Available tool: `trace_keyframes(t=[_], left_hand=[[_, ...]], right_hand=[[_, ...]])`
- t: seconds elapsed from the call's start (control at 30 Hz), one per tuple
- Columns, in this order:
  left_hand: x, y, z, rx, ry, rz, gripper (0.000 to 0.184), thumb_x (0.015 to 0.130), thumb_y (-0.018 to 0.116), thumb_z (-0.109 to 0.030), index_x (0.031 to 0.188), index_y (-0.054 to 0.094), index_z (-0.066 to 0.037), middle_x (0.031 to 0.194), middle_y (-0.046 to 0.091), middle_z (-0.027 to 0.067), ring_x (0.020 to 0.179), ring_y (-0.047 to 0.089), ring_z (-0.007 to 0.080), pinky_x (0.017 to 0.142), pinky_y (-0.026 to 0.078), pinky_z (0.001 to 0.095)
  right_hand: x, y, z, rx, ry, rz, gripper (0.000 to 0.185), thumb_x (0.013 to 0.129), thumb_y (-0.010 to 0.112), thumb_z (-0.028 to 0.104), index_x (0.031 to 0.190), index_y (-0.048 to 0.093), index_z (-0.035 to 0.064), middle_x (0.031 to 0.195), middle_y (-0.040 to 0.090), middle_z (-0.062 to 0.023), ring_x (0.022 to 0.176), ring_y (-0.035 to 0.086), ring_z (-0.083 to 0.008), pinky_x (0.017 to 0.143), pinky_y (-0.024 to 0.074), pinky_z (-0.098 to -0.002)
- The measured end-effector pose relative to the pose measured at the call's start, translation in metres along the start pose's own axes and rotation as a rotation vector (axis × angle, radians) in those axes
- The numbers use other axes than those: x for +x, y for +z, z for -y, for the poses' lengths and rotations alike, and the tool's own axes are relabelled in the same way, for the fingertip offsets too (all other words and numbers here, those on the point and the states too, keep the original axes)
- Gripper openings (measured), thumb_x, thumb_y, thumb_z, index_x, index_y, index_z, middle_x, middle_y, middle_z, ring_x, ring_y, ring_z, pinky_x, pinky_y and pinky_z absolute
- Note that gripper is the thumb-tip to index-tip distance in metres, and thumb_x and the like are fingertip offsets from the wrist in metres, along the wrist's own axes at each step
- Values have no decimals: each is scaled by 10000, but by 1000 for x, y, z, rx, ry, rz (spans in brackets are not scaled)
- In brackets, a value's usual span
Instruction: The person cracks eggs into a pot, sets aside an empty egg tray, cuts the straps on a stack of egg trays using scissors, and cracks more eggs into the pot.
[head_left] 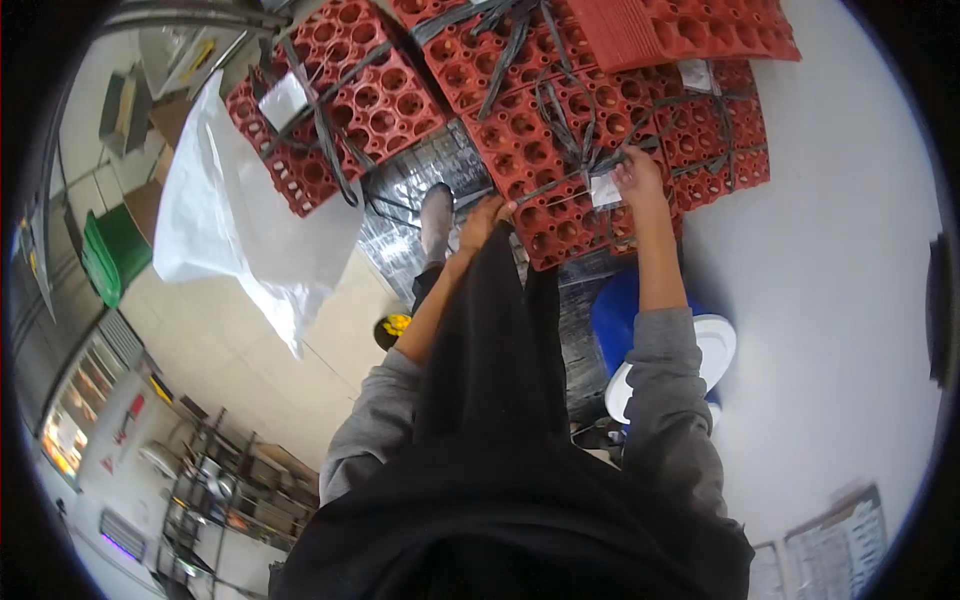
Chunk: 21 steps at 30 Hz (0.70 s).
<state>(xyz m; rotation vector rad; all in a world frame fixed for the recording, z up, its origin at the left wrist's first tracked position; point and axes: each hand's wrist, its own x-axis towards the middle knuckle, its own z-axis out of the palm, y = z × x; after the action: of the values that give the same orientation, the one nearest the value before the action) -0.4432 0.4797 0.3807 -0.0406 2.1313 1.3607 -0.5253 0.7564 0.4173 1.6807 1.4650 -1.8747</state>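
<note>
Red egg-tray stacks, tied with dark straps, fill the top of the view. My left hand (pixel 484 222) touches the near left edge of the middle stack (pixel 530 150), its fingers bent at a dark strap; what they hold, if anything, is too small to tell. On the same stack's right part, my right hand (pixel 638 178) has its fingers drawn together at a dark strap (pixel 600 158), beside a small white label (pixel 605 190). Another strapped stack (pixel 375 95) with a white label stands to the left. Loose red trays (pixel 690 35) lie on top at the upper right.
A white plastic sheet (pixel 250 215) hangs at the left stack. Blue containers with white lids (pixel 712 345) stand below my right forearm. A dark bucket with yellow contents (pixel 392 328) is on the tiled floor. A white wall (pixel 830 300) rises on the right; a green bin (pixel 115 250) is far left.
</note>
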Motion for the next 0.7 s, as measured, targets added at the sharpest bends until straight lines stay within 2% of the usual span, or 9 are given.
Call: trace_keyframes(t=[0.07, 0.2, 0.27, 0.3, 0.37, 0.4, 0.47, 0.53, 0.7], left_hand=[[-3, 9, -2, -10, -29, -69, 370, 921, 448, -388, 895, 579, -43, 900, 552, 190, 890, 539, 407, 755, 412, 469], [-1, 1, -12, 102, 10, -86, 425, 932, 409, -399, 859, 581, -18, 900, 563, 185, 904, 536, 389, 774, 413, 465], [0, -2, -13, 238, 111, -38, 455, 933, 401, -409, 841, 577, 0, 886, 572, 189, 918, 531, 378, 804, 427, 440], [1, -1, -11, 246, 98, -41, 450, 939, 394, -381, 818, 564, 18, 841, 560, 223, 838, 527, 419, 758, 415, 451], [-6, -5, -24, 237, 28, -37, 451, 937, 398, -383, 821, 558, 22, 841, 563, 231, 844, 533, 424, 761, 417, 458], [-6, -8, -29, 239, -21, -4, 452, 935, 402, -385, 825, 553, 26, 840, 566, 238, 850, 538, 428, 764, 418, 466], [-8, -6, -21, 207, 19, -63, 451, 931, 407, -394, 844, 551, 24, 846, 572, 243, 865, 541, 431, 771, 418, 477], [-12, -12, -27, 110, -132, 67, 448, 929, 415, -389, 820, 558, 21, 857, 576, 232, 875, 542, 423, 772, 420, 476], [-26, -5, 1, 201, 147, -70, 440, 931, 416, -385, 849, 597, 6, 886, 593, 194, 859, 560, 400, 774, 453, 458]], right_hand=[[11, -8, -1, 224, 171, -10, 298, 836, 596, 221, 1100, 531, 99, 1022, 500, -59, 1002, 462, -181, 877, 414, -354], [-14, -9, 14, 108, 145, 138, 306, 876, 546, 294, 1121, 516, 112, 1017, 483, -60, 999, 508, -231, 891, 419, -337], [-9, -12, 16, 176, 150, 130, 260, 914, 489, 318, 1011, 500, 78, 949, 467, -74, 1051, 518, -289, 961, 390, -396], [-10, -14, 15, 152, 153, 147, 260, 914, 489, 318, 1011, 500, 78, 949, 467, -74, 1051, 518, -289, 961, 390, -396], [-12, -9, 18, 281, 148, 158, 259, 949, 417, 292, 811, 434, 73, 789, 431, -64, 838, 541, -256, 978, 377, -445], [-9, -7, 22, 255, 142, 189, 259, 949, 417, 292, 811, 434, 73, 789, 431, -64, 838, 541, -256, 978, 377, -445], [-7, -14, 22, 279, 217, 265, 343, 970, 380, 243, 671, 326, 84, 614, 360, -31, 591, 430, -187, 891, 458, -371], [-23, -9, 23, 245, 201, 252, 374, 973, 354, 203, 621, 281, 99, 543, 263, -10, 525, 317, -151, 853, 462, -378], [-37, -18, 13, 263, 246, 256, 330, 934, 383, 150, 621, 291, 101, 541, 258, -17, 496, 285, -143, 836, 442, -353]])
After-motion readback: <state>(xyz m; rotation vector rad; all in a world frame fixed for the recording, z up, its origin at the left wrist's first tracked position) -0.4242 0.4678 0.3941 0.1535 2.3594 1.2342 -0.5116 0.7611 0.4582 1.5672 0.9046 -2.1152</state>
